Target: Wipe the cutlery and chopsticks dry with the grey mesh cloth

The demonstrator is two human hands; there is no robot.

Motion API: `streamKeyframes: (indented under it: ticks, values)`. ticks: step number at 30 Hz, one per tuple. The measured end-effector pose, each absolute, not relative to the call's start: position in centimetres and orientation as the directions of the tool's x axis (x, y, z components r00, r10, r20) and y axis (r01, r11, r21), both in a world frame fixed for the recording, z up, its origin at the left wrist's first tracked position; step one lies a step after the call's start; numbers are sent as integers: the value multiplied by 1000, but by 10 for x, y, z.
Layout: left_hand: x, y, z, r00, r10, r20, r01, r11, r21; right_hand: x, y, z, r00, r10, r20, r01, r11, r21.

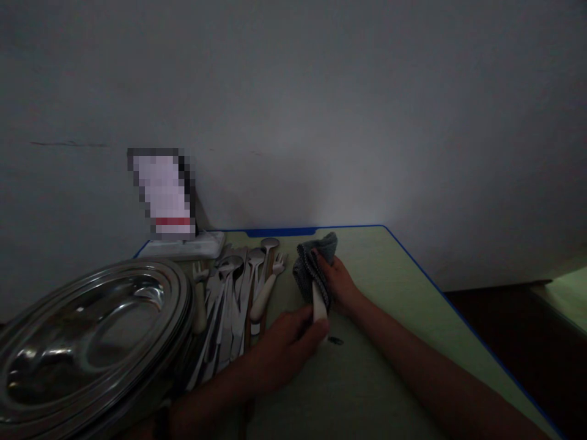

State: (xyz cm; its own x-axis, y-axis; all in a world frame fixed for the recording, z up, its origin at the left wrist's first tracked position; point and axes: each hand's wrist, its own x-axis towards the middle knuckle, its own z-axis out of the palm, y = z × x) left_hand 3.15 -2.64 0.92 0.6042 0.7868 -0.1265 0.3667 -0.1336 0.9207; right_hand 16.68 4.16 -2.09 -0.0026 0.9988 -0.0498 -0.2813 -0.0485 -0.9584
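Between finger and thumb, my left hand [298, 342] pinches the end of a cream-white utensil handle [319, 305]. My right hand [339, 284] grips a grey checked cloth [316, 256] wrapped around the utensil's upper part. The cloth hides its head, so I cannot tell whether it is a fork or a spoon. Left of my hands lies a spread of cutlery [229, 305]: spoons, knives and forks. Nearest to them is a fork [263, 298] with a similar white handle.
A stack of shiny oval metal trays [174, 287] fills the left side. Behind it, a blurred-out screen [162, 192] stands on a white base [183, 246] against the wall. A small dark object [336, 340] lies on the blue-edged table [380, 269].
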Motion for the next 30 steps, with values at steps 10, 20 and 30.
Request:
streamKeyframes:
  ticks: [10,20,30]
  values:
    - [31,-27,1,364,920,-148,97,120,988,163,49,-26,120,980,-162,-481,-85,-873]
    - [32,-25,-3,296,945,-139,-18,151,988,164,25,-17,-74,899,432,84,438,-895]
    - [31,-15,-2,330,938,-100,156,50,986,161,23,-11,-198,975,103,-64,92,-994]
